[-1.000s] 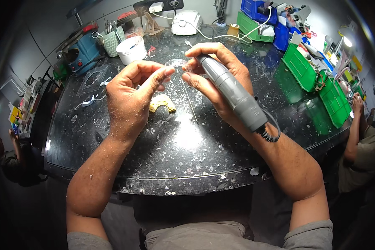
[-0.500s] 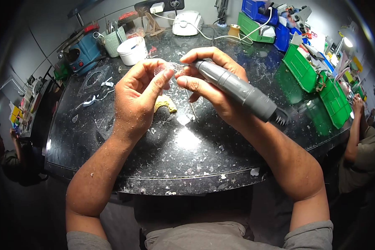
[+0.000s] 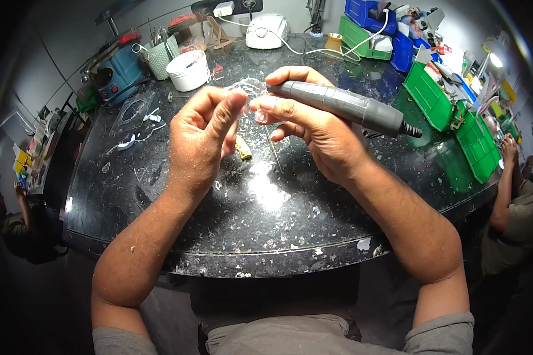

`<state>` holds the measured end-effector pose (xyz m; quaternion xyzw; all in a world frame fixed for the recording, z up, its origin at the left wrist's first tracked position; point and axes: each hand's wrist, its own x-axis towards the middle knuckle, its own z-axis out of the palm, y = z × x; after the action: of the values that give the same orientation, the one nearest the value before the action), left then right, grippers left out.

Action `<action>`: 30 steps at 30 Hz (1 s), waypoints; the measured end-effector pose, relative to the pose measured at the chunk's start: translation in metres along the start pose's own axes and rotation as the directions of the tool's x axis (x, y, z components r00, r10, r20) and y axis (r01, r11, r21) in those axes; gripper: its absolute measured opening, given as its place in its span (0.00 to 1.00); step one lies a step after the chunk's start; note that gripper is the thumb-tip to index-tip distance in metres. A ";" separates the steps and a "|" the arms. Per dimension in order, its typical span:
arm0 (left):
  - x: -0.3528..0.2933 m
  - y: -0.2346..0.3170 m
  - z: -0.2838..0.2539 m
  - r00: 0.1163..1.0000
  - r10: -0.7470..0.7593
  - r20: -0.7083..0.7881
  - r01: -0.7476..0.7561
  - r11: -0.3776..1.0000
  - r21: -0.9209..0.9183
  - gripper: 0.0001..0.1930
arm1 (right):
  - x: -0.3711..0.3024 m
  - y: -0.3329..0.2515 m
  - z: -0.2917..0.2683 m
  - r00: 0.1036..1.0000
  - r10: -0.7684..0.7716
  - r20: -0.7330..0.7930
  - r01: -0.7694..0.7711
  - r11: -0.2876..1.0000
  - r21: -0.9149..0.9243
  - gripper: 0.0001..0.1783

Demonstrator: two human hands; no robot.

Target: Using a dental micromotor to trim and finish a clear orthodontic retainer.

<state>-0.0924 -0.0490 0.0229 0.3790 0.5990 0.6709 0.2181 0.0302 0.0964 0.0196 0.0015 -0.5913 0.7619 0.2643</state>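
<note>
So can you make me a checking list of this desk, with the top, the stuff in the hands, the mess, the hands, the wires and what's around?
Surface: dark speckled stone worktop, dusted with pale chips and flakes.
Job's things: grey pen-shaped rotary handpiece; small clear plastic piece, held up over the bench.
Clutter: small yellow lump, white tub, clear plastic sheet.
Grippers: left hand pinches the clear piece with its fingers; right hand grips the handpiece.
Cables: white cord running from a white box; the handpiece's dark cord leaves its rear end.
Surroundings: green bins, blue bins, blue machine, another person at right.
</note>
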 end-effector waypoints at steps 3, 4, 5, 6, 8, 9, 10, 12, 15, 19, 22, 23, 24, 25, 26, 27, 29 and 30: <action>0.004 -0.006 0.005 0.984 0.173 -0.051 -0.178 0.979 -0.100 0.07 | 0.001 0.005 0.000 1.000 -0.030 0.002 0.030 1.000 0.002 0.19; 0.003 -0.006 0.004 0.984 0.173 -0.053 -0.177 0.979 -0.098 0.07 | 0.000 0.005 0.001 1.000 -0.030 0.004 0.030 1.000 0.004 0.19; 0.002 -0.006 0.004 0.986 0.154 -0.066 -0.162 0.978 -0.132 0.08 | 0.000 0.004 0.001 1.000 -0.021 0.011 0.021 1.000 -0.004 0.19; 0.001 -0.007 0.004 0.988 0.134 -0.080 -0.146 0.975 -0.167 0.09 | 0.000 0.004 0.002 1.000 -0.012 0.019 0.012 1.000 -0.012 0.19; 0.003 -0.011 -0.002 0.991 0.120 -0.066 -0.130 0.973 -0.188 0.12 | 0.000 0.005 0.001 0.999 -0.016 0.037 0.016 1.000 -0.013 0.19; 0.003 -0.011 -0.002 0.991 0.118 -0.062 -0.128 0.972 -0.199 0.11 | 0.001 0.006 0.000 0.998 -0.020 0.057 0.021 1.000 -0.014 0.19; 0.003 -0.012 -0.003 0.992 0.116 -0.058 -0.126 0.970 -0.209 0.10 | 0.000 0.006 0.000 0.998 -0.019 0.056 0.020 1.000 -0.014 0.19; 0.005 -0.012 -0.005 0.990 0.135 -0.041 -0.140 0.971 -0.193 0.10 | -0.001 0.004 0.002 0.998 -0.006 0.057 0.008 0.999 -0.037 0.18; 0.007 -0.013 -0.005 0.984 0.176 -0.011 -0.175 0.970 -0.168 0.09 | -0.002 0.002 0.004 0.998 -0.023 0.062 0.026 0.999 -0.047 0.18; 0.008 -0.010 -0.007 0.981 0.188 0.055 -0.186 0.982 -0.043 0.09 | -0.001 0.004 0.003 0.998 -0.027 0.059 0.032 0.995 -0.090 0.18; 0.010 -0.008 -0.014 0.985 0.126 0.121 -0.134 0.989 0.066 0.09 | 0.000 0.004 0.001 0.997 -0.068 0.048 0.074 0.987 -0.141 0.17; 0.010 -0.009 -0.015 0.982 0.109 0.153 -0.127 0.986 0.112 0.09 | 0.000 0.002 0.001 0.995 -0.102 0.011 0.102 0.979 -0.178 0.16; 0.011 -0.009 -0.016 0.978 0.090 0.185 -0.121 0.980 0.159 0.08 | 0.000 0.001 0.001 0.990 -0.137 -0.024 0.129 0.968 -0.216 0.14; 0.013 -0.011 -0.015 0.977 0.085 0.194 -0.122 0.975 0.187 0.09 | 0.002 0.004 0.001 0.988 -0.153 -0.030 0.144 0.968 -0.204 0.14; 0.014 -0.007 -0.019 0.977 0.085 0.196 -0.122 0.975 0.186 0.09 | 0.003 0.002 -0.002 0.988 -0.153 -0.032 0.144 0.968 -0.205 0.14; 0.015 -0.001 -0.025 0.973 -0.064 0.220 -0.011 0.946 0.324 0.10 | 0.003 0.001 -0.005 0.989 -0.149 -0.021 0.139 0.957 -0.254 0.15; 0.014 -0.004 -0.027 0.980 -0.075 0.186 0.013 0.950 0.313 0.14 | 0.003 -0.004 -0.004 0.990 -0.140 -0.026 0.124 0.936 -0.329 0.16; 0.013 -0.001 -0.023 0.987 0.028 0.157 -0.057 0.981 0.186 0.13 | 0.003 -0.006 -0.004 0.990 -0.140 -0.027 0.123 0.937 -0.327 0.16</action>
<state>-0.1182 -0.0534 0.0248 0.4611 0.6334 0.5841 0.2120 0.0312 0.1023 0.0249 -0.0216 -0.7005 0.6345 0.3260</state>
